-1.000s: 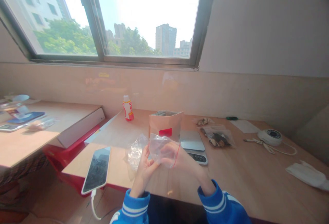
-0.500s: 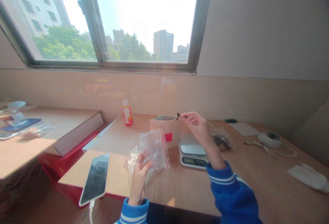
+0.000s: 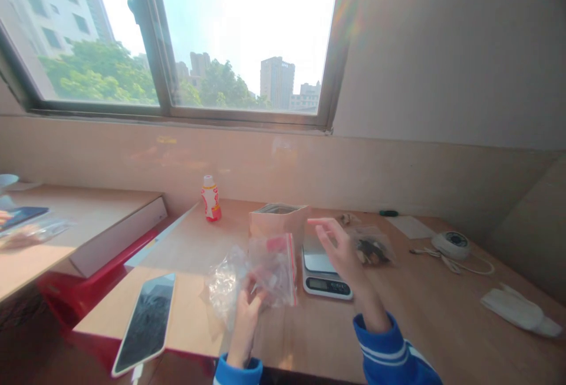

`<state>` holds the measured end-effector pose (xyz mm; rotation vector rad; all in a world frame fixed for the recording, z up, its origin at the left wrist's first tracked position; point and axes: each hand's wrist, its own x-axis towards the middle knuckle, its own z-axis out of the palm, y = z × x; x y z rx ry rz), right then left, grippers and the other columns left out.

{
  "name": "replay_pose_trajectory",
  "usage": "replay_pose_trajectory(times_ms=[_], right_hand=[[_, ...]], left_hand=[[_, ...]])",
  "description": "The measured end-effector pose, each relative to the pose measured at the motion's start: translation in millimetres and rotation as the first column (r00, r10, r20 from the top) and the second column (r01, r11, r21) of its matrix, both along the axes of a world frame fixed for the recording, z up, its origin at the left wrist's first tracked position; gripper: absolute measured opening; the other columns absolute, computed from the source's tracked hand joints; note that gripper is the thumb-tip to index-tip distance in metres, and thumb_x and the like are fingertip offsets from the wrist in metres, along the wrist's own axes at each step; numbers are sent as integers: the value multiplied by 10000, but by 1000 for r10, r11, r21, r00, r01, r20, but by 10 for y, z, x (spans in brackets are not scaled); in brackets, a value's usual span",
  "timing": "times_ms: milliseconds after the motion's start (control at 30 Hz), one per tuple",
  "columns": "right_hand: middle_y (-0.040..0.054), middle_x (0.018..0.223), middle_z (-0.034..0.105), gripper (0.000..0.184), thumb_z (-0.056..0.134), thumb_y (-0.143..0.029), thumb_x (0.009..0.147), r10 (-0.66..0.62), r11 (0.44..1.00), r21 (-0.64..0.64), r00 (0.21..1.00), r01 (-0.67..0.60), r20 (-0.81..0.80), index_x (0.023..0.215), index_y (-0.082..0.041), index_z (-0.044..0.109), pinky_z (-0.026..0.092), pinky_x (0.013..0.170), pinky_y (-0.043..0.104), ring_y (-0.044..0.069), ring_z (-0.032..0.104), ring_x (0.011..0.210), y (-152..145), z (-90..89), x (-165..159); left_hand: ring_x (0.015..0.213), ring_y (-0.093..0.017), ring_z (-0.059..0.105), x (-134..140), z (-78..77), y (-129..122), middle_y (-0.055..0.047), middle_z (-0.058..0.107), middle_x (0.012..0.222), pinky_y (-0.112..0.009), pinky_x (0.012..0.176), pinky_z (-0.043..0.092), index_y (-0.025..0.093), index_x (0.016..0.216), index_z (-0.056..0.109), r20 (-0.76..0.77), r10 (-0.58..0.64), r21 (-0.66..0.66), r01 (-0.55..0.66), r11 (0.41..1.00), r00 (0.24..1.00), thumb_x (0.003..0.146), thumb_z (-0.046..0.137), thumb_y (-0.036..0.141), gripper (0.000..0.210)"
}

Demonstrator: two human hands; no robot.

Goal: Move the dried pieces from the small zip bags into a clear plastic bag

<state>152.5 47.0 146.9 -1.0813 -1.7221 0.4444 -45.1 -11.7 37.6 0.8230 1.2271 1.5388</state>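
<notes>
My left hand (image 3: 251,302) is closed on a clear zip-lock bag (image 3: 278,273) with a red seal strip, its crumpled plastic spreading to the left. Behind it stands a brown paper pouch (image 3: 259,223), its top open and its red label partly covered by the clear plastic. My right hand (image 3: 338,246) hovers over the white kitchen scale (image 3: 329,286), fingers stretched and apart, with nothing visible in them. The hand hides part of the scale's metal plate. Just right of this hand lies a clear bag of dark pieces (image 3: 374,250).
A red-and-white bottle (image 3: 211,199) stands at the back left. A phone (image 3: 145,320) with a cable lies at the left edge. To the right are a white dome camera (image 3: 451,244) with cable, a paper sheet (image 3: 411,227) and a white cloth-like bundle (image 3: 519,309).
The small dark piece pinched in my right hand at the pouch's mouth is gone from the fingers, which have spread. My left hand and the clear bag have lowered slightly.
</notes>
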Motion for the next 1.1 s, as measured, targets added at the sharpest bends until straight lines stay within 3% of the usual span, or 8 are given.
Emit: replay_pose_trajectory(times_ms=[133, 267, 333, 400, 633, 833, 967, 1100], right_hand=[[87, 1210, 603, 446, 516, -474, 859, 22, 936, -339, 978, -92, -205, 1232, -228, 517, 495, 822, 342, 226, 596, 1040, -378, -477, -68], [93, 981, 682, 420, 622, -525, 761, -51, 879, -447, 899, -166, -435, 998, -180, 592, 510, 734, 341, 239, 648, 885, -432, -897, -40], [72, 835, 686, 428, 673, -546, 698, -153, 884, -452, 842, -117, -517, 895, -174, 593, 503, 696, 330, 238, 655, 809, -407, -972, 40], [54, 768, 680, 446, 714, -539, 655, -225, 883, -463, 799, -74, -558, 877, -172, 591, 494, 688, 318, 230, 655, 772, -404, -975, 135], [45, 753, 694, 425, 712, -517, 681, -249, 875, -478, 770, -82, -587, 912, -180, 595, 475, 624, 277, 218, 658, 759, -530, -946, 319], [60, 844, 701, 379, 693, -524, 695, -165, 887, -444, 817, -122, -552, 871, -194, 629, 513, 738, 347, 230, 665, 773, -519, -1013, 292], [40, 835, 689, 321, 681, -483, 720, -121, 882, -451, 862, -134, -492, 864, -199, 644, 512, 733, 331, 215, 652, 765, -539, -1038, 257], [25, 803, 685, 222, 662, -406, 758, -65, 859, -474, 877, -194, -477, 844, -201, 659, 501, 730, 311, 205, 646, 772, -584, -1036, 279]], left_hand=[[1108, -285, 593, 217, 83, -26, -103, 683, 1121, -370, 917, 483, 188, 1061, 614, -6, -131, 121, 131, 984, 991, 658, 711, 321, 436], [1025, -280, 627, 349, 49, -20, -121, 666, 1145, -325, 723, 527, 186, 1079, 593, -15, -260, 91, 260, 961, 966, 673, 691, 294, 432], [998, -276, 633, 374, -7, -1, -118, 663, 1144, -315, 687, 522, 185, 1064, 605, -26, -293, 66, 294, 953, 956, 671, 668, 249, 403], [1068, -279, 603, 384, -67, 21, -108, 647, 1180, -338, 779, 516, 192, 1063, 624, -37, -329, 63, 330, 942, 944, 672, 648, 212, 392], [1297, -305, 423, 357, -90, 64, -85, 573, 1320, -439, 1092, 307, 228, 1173, 623, -93, -499, 119, 508, 853, 861, 676, 701, 304, 509], [1191, -367, 519, 421, -54, 167, -147, 631, 1218, -464, 962, 442, 173, 1095, 655, 77, -322, 35, 320, 947, 944, 538, 768, 478, 646], [1045, -301, 618, 506, 50, 134, -112, 695, 1066, -384, 826, 512, 175, 1063, 646, 7, -152, -77, 152, 985, 988, 678, 651, 547, 535], [814, -239, 667, 562, 152, 80, -81, 704, 948, -280, 594, 507, 176, 965, 627, -87, 14, -113, -23, 993, 996, 655, 682, 515, 462]])
